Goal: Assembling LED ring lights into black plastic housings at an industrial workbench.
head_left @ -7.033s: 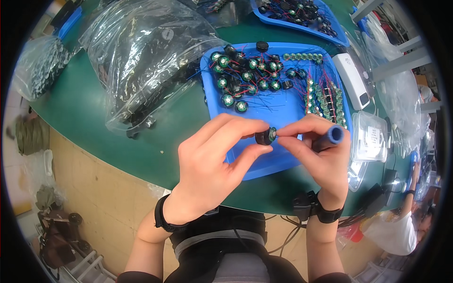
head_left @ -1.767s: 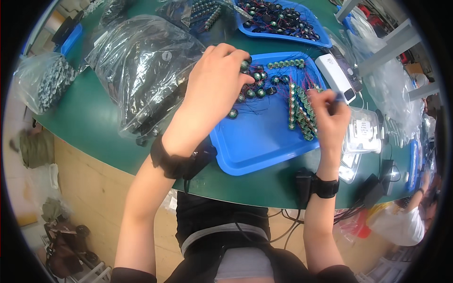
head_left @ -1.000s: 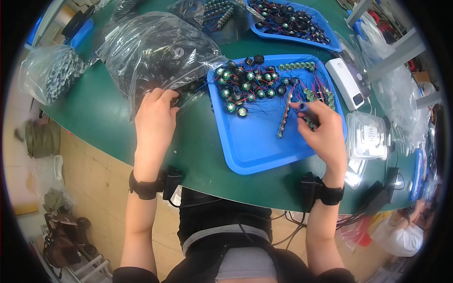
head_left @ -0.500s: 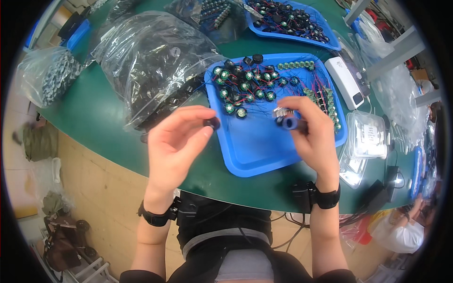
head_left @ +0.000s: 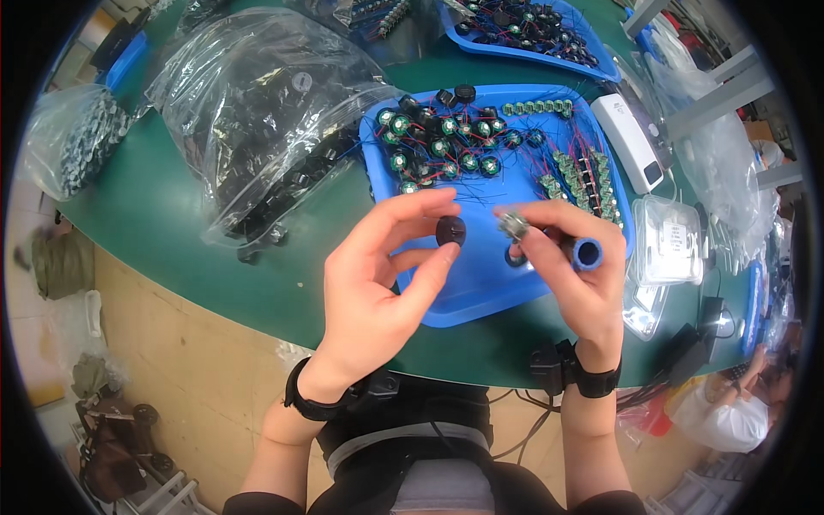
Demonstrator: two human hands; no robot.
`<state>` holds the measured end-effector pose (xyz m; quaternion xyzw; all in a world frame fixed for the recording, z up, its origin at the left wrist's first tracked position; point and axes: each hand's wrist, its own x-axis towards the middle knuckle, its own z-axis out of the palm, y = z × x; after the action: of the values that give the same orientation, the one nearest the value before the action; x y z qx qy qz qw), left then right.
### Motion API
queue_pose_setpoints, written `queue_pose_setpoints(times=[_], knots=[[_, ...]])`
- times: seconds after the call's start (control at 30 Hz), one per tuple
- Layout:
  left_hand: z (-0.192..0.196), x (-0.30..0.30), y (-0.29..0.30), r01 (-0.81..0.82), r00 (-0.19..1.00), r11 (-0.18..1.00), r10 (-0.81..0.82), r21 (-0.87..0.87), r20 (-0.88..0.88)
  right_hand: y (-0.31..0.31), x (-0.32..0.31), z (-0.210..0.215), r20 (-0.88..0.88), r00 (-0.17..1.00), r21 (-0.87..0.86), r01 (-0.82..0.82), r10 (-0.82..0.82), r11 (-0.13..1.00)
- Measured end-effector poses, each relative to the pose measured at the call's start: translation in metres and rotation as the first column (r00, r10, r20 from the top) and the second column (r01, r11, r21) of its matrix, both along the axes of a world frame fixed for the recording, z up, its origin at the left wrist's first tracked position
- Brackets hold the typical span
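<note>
left hand (head_left: 378, 275): thumb and forefinger pinched on small black round cap (head_left: 451, 231), flat face toward camera, above blue tray (head_left: 481, 283) | right hand (head_left: 571, 275): fingers closed on small metallic part (head_left: 513, 225) and blue tube (head_left: 586, 254), tube's open end pointing up-right, its length probably hidden in fist

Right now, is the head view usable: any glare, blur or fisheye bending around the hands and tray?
Head view: even lighting, hands sharp; left hand pinches a small black disc, right hand holds a blue tube. Glare on the clear plastic bag. The green table edge bends strongly; the rim is black.
</note>
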<state>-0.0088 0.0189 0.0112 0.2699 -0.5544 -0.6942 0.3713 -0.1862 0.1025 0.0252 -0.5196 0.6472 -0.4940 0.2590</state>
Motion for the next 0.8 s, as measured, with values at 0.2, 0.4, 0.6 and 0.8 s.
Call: queue_pose_setpoints(times=[0.2, 0.4, 0.6, 0.8], knots=[[-0.005, -0.001, -0.004, -0.054, 0.998, 0.956, 0.044, -0.289, -0.043, -0.005, 0.007, 0.007, -0.113, 0.992, -0.016, 0.056, -0.058, 0.998], [-0.012, 0.000, -0.010, 0.070, 0.995, 0.997, -0.072, -0.023, -0.073, -0.008, -0.006, -0.010, -0.250, 0.894, -0.211, 0.326, -0.373, 0.922], [-0.010, -0.003, -0.012, 0.149, 0.988, 0.977, -0.139, 0.150, -0.072, -0.012, -0.007, -0.018, 0.148, 0.914, -0.374, 0.405, -0.377, 0.834], [-0.006, 0.006, -0.018, 0.289, 0.956, 0.920, -0.260, 0.266, -0.139, -0.005, -0.006, -0.014, -0.134, 0.962, -0.345, 0.179, -0.237, 0.921]])
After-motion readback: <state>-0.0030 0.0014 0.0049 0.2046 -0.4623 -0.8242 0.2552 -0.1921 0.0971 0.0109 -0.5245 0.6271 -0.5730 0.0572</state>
